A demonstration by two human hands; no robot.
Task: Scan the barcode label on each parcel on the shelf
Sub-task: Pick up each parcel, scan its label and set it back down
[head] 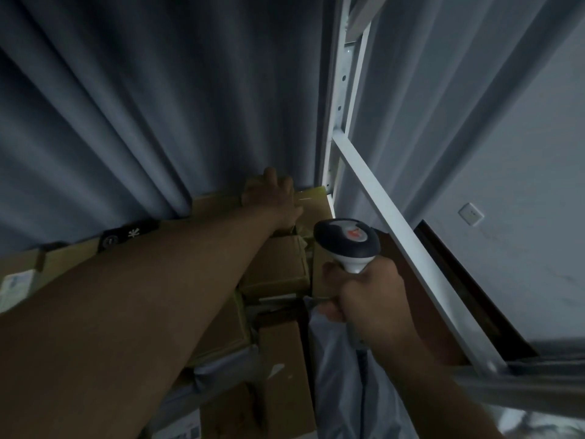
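Right hand [367, 299] grips handle of barcode scanner [346, 240]; head aims at cardboard parcels [278, 267] just beyond grip. Judged: ready to scan. Left hand [272, 198] reaches past scanner, fingers curled over far parcel [311, 201] edge, likely tilting it to expose label. No barcode readable. Black tag [128, 236] under left forearm: white mark, illegible. Shelf frame [392, 223] right of grip.
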